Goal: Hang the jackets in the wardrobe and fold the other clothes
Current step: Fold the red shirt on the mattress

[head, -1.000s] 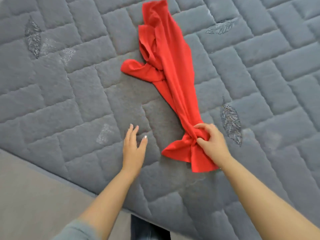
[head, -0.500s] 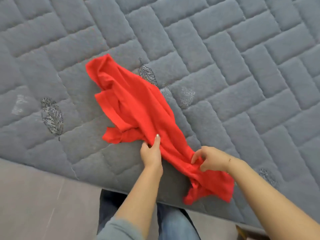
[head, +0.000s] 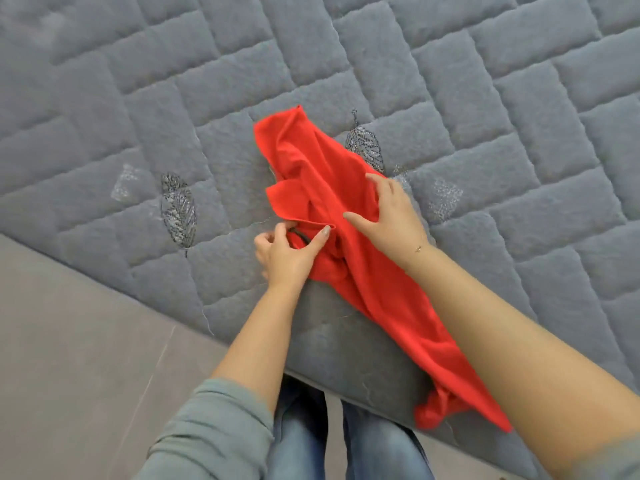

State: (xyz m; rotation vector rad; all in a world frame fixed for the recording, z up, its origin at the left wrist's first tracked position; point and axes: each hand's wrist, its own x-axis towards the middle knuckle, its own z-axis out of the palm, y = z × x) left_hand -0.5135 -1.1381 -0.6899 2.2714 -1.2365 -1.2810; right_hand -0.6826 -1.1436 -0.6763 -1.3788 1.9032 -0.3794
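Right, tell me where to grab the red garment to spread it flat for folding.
Take the red garment by its far corner, coming from the left, where the fabric is least twisted. The near end hangs bunched over the mattress edge. The left hand already pinches a folded edge; the right hand rests on the middle.

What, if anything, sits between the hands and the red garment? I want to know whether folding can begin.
Nothing visible does. The left hand already pinches an edge of the red garment, and the right hand rests on it. It lies bunched on the grey quilt, one end hanging over the edge.
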